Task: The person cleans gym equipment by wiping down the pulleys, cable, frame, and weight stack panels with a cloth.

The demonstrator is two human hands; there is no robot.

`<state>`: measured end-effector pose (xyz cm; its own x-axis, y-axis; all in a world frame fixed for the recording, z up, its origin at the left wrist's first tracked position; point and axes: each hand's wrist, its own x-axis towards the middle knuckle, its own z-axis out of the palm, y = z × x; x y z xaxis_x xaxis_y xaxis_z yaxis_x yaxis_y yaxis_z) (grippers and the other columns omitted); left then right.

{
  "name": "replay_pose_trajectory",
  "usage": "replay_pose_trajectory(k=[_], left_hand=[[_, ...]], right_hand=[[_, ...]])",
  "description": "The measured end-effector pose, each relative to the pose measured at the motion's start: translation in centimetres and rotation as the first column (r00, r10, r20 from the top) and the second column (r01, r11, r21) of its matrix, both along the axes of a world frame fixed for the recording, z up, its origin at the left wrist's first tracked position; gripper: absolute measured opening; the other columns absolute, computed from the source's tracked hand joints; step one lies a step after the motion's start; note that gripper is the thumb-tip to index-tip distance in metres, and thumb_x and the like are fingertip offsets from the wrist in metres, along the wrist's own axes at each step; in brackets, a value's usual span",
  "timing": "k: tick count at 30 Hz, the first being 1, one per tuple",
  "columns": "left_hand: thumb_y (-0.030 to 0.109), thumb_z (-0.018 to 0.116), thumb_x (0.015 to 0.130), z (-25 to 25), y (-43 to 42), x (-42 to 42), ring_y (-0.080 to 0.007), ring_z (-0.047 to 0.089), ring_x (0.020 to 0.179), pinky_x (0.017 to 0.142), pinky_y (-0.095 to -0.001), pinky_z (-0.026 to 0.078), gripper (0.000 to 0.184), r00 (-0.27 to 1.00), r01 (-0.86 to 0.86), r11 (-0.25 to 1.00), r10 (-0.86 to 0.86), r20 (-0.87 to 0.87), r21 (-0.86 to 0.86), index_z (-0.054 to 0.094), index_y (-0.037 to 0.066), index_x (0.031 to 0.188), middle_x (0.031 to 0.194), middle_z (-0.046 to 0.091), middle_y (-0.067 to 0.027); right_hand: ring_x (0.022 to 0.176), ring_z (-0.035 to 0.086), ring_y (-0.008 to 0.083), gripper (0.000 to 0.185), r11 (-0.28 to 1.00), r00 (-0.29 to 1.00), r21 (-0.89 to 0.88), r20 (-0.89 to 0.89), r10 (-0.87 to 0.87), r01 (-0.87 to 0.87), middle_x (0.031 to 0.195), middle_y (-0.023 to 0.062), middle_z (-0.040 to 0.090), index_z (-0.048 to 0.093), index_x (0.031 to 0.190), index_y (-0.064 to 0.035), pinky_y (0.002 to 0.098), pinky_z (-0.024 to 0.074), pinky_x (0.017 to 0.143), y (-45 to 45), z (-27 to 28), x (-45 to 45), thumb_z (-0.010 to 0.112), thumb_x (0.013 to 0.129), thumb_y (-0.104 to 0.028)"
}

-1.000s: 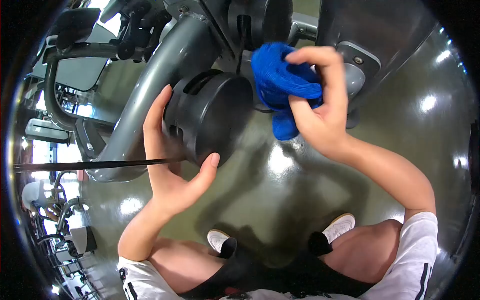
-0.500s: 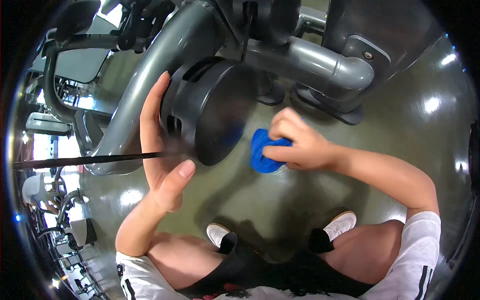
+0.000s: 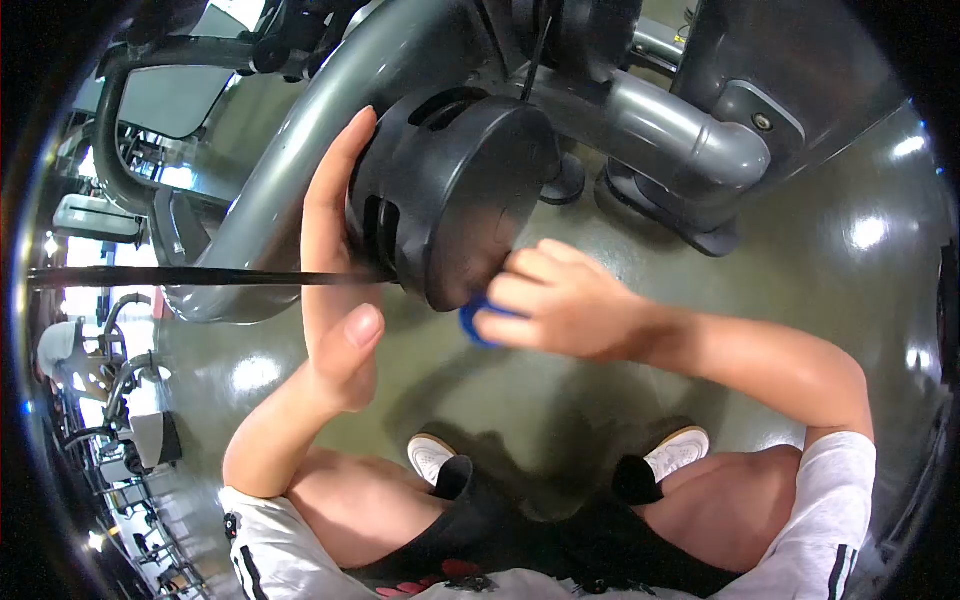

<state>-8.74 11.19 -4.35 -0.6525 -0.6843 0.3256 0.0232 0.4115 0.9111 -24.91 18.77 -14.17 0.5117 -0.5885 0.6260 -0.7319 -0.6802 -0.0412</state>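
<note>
A round black pulley cover (image 3: 490,200) hangs on the grey frame of a gym machine, slots along its rim. My left hand (image 3: 335,325) stands along the cover's left side, fingers stretched up against it and thumb spread apart. A thin black cable (image 3: 180,277) runs from the left across that hand to the cover. My right hand (image 3: 570,305) is closed round a blue cloth (image 3: 474,322), mostly hidden under the fingers. The cloth is at the lower right edge of the cover; whether it touches I cannot tell.
A thick grey frame tube (image 3: 300,150) slopes behind the cover. To the right are a bent grey pipe (image 3: 680,125) and a dark machine panel (image 3: 800,60). Other gym machines line the left side. My white shoes (image 3: 432,455) rest on the shiny floor below.
My right hand has moved left with the blue cloth, up to the cover's lower edge. The cover and my left hand appear slightly higher and further right in view.
</note>
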Motion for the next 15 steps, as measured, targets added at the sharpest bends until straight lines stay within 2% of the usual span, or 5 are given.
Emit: replay_pose_trajectory(k=[3,5,9,11,15], left_hand=[[0.060,0.055,0.068,-0.2,-0.1,-0.1,-0.0276,0.021,0.136,0.112,-0.0396,0.015,0.107,1.000,0.013,1.000,-0.013,-0.006,-0.005,0.016,-0.007,0.141,0.146,0.021,-0.0193],[0.059,0.056,0.068,-0.1,-0.1,-0.1,-0.0276,0.023,0.135,0.111,-0.0397,0.016,0.107,0.999,0.025,0.999,-0.025,-0.026,0.020,0.016,-0.007,0.141,0.145,0.023,-0.0193],[0.057,0.059,0.068,-0.4,-0.4,0.0,-0.0274,0.029,0.132,0.110,-0.0393,0.019,0.107,0.998,0.044,0.999,-0.045,-0.034,-0.006,0.015,-0.007,0.141,0.142,0.027,-0.0193],[0.058,0.059,0.068,-0.4,-0.2,-0.1,-0.0273,0.030,0.132,0.110,-0.0393,0.020,0.108,0.998,0.040,0.999,-0.039,-0.056,0.018,0.015,-0.007,0.141,0.142,0.028,-0.0194],[0.057,0.061,0.068,-0.4,-0.3,-0.1,-0.0271,0.032,0.131,0.109,-0.0396,0.022,0.108,0.995,0.061,0.998,-0.060,-0.074,0.022,0.013,-0.006,0.142,0.139,0.031,-0.0196]], right_hand=[[0.077,0.049,0.0194,0.020,0.999,0.999,-0.028,0.026,-0.046,0.047,0.079,0.0010,0.046,0.056,0.081,-0.0135,0.0313,0.0409,0.063,-0.4,-0.6,-3.6,0.057,0.064,-0.023],[0.076,0.049,0.0216,0.021,0.983,0.986,-0.179,0.165,-0.020,0.050,0.078,0.0027,0.050,0.059,0.079,-0.0111,0.0322,0.0416,0.064,-0.1,1.9,-5.5,0.061,0.060,-0.019],[0.077,0.049,0.0260,0.028,0.873,0.886,-0.371,0.444,-0.132,0.316,0.079,0.0063,0.054,0.060,0.080,-0.0061,0.0341,0.0416,0.067,-0.8,6.8,-6.3,0.059,0.053,-0.005],[0.082,0.049,0.0276,0.041,0.822,0.867,-0.424,0.473,-0.157,0.380,0.087,0.0077,0.055,0.059,0.089,-0.0050,0.0362,0.0412,0.074,-1.7,7.5,-5.1,0.063,0.049,-0.001],[0.085,0.047,0.0342,0.050,0.930,0.901,-0.330,0.434,-0.006,0.165,0.091,0.0130,0.045,0.055,0.096,-0.0091,0.0418,0.0414,0.072,-2.6,4.8,-3.5,0.071,0.049,-0.004]])
